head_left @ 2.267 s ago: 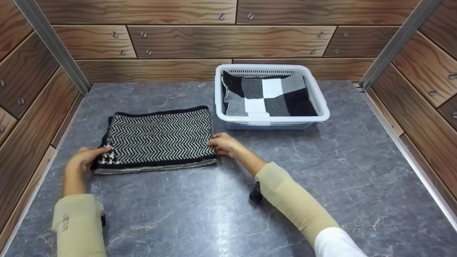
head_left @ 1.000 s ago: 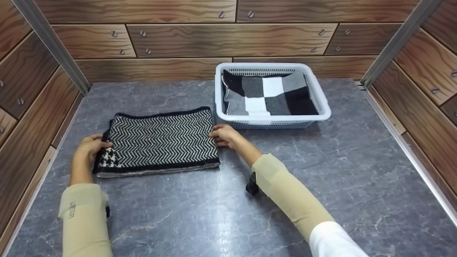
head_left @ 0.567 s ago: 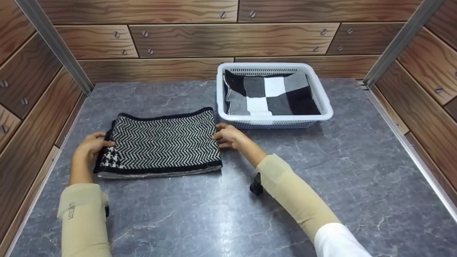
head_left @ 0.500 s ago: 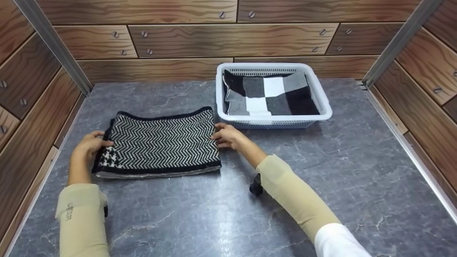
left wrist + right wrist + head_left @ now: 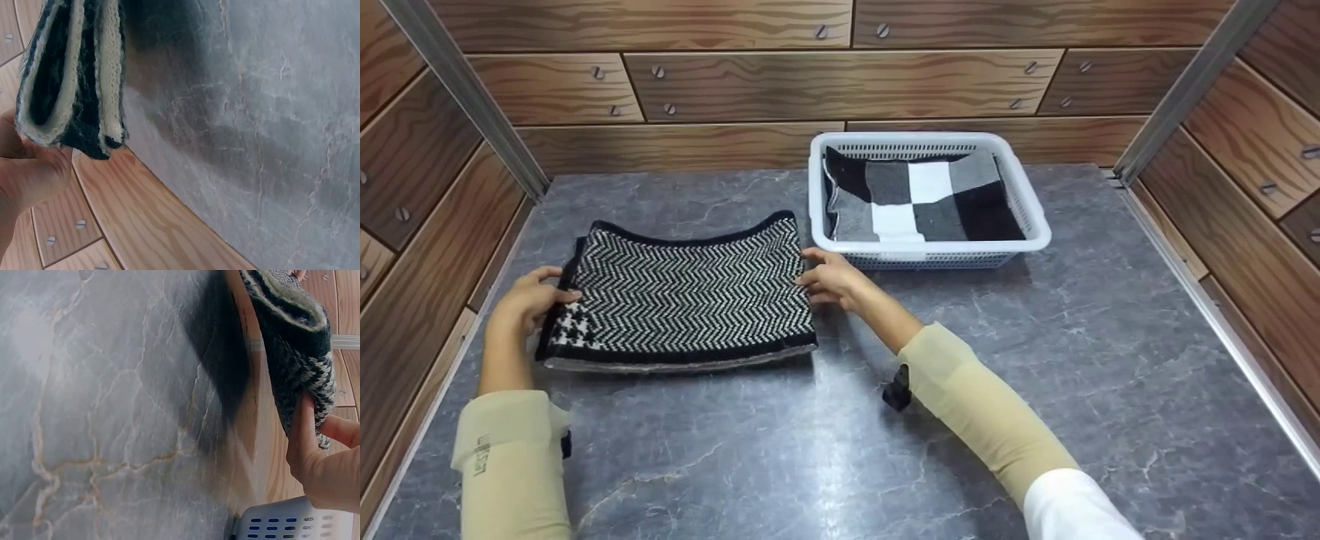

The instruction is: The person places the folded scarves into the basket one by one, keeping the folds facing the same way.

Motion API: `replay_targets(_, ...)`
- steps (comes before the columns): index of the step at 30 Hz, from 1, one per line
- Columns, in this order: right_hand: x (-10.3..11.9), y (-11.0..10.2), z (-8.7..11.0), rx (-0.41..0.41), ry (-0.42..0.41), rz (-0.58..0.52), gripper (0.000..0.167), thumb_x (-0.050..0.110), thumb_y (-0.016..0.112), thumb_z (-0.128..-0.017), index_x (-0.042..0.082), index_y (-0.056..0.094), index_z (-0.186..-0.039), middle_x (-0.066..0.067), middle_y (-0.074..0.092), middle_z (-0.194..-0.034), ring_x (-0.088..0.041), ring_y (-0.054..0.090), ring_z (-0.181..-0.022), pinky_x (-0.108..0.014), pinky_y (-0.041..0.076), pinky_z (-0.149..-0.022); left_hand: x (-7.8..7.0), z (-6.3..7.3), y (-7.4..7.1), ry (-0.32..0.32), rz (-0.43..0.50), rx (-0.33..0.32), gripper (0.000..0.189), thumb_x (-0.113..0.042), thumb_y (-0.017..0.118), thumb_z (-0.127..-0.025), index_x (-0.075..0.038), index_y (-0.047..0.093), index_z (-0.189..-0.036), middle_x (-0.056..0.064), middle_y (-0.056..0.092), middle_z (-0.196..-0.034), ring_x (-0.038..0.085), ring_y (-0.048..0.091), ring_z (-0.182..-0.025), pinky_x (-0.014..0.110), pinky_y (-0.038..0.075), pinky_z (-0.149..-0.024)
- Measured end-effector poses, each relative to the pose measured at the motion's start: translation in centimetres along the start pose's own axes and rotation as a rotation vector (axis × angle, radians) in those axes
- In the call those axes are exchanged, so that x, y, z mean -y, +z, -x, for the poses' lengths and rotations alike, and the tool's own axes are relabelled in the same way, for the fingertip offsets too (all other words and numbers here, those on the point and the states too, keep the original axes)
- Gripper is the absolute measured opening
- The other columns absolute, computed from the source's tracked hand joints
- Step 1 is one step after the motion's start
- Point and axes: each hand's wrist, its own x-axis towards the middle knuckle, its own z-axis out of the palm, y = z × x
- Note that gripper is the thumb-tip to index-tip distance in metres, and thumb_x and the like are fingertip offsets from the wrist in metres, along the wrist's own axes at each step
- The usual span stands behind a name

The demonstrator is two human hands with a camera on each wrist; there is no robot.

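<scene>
A folded knit scarf, black and white herringbone with a dark border, sags between both hands on the left of the table. My left hand pinches its left edge, thumb on top. At the right edge, my right hand grips it between thumb and fingers. In the left wrist view, the scarf's stacked layers show end-on above the tabletop. The right wrist view has the right hand holding the folded end, with a dark shadow on the table beneath the scarf.
Behind and right of the scarf stands a white plastic basket, holding a folded checkered knit in black, grey and white. The grey marbled table is bounded by wood-patterned walls at the back and sides.
Both hands have lifted the scarf off the tabletop, and its middle now sags. Earlier it lay flat with the hands at its edges. The basket stays in place.
</scene>
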Motion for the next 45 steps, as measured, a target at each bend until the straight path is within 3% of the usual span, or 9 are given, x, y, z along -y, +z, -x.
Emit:
replay_targets(7,0.2,0.2,0.5,0.013,-0.013,-0.003,0.058,-0.009,0.055,-0.083,0.007,0.038,-0.136,-0.01,0.056,-0.088,-0.017,0.058,-0.07,-0.029,0.051,-0.062,-0.5,0.7,-0.3,0.036,-0.011,-0.004,0.064,-0.009,0.057,-0.09,-0.001,0.017,-0.139,0.004,0.045,-0.098,0.007,0.054,-0.07,0.026,0.049,-0.066)
replay_targets(18,0.7,0.8,1.4,0.028,-0.032,0.001,0.056,-0.009,0.055,-0.084,0.006,0.039,-0.135,-0.009,0.054,-0.093,-0.017,0.057,-0.07,-0.029,0.052,-0.064,-1.1,1.7,-1.0,0.055,-0.054,0.018,0.067,-0.01,0.056,-0.091,0.001,0.011,-0.14,0.009,0.042,-0.104,0.008,0.053,-0.072,0.027,0.049,-0.068)
replay_targets(28,1.4,1.1,2.2,0.028,-0.051,-0.007,0.056,-0.011,0.054,-0.084,0.006,0.039,-0.135,-0.009,0.052,-0.096,-0.017,0.056,-0.07,-0.031,0.052,-0.068,-1.9,2.7,-1.5,0.079,-0.133,-0.005,0.07,-0.014,0.055,-0.092,0.002,0.009,-0.143,0.026,0.024,-0.132,0.008,0.05,-0.077,0.027,0.047,-0.069)
replay_targets(35,2.3,1.5,2.6,0.031,-0.085,-0.009,0.056,-0.012,0.054,-0.083,0.005,0.039,-0.134,-0.009,0.053,-0.089,-0.014,0.055,-0.064,-0.03,0.053,-0.066,-2.3,3.2,-1.9,0.089,-0.139,-0.002,0.07,-0.015,0.056,-0.092,0.002,0.01,-0.142,0.021,0.028,-0.127,0.007,0.051,-0.076,0.027,0.048,-0.07)
replay_targets(42,3.1,1.2,3.3,0.027,-0.105,-0.006,0.055,-0.012,0.053,-0.083,0.005,0.039,-0.134,-0.008,0.053,-0.087,-0.013,0.054,-0.064,-0.027,0.052,-0.06,-3.2,3.6,-1.9,0.121,-0.167,-0.019,0.07,-0.018,0.056,-0.092,0.002,0.01,-0.142,0.028,0.019,-0.135,0.006,0.049,-0.078,0.026,0.047,-0.07)
replay_targets(45,3.4,0.9,3.6,0.019,-0.109,-0.004,0.054,-0.011,0.053,-0.084,0.005,0.04,-0.133,-0.008,0.053,-0.087,-0.014,0.055,-0.064,-0.026,0.05,-0.057,-3.6,3.6,-1.7,0.132,-0.159,-0.031,0.07,-0.019,0.057,-0.092,0.001,0.012,-0.142,0.026,0.022,-0.133,0.008,0.05,-0.076,0.027,0.047,-0.069)
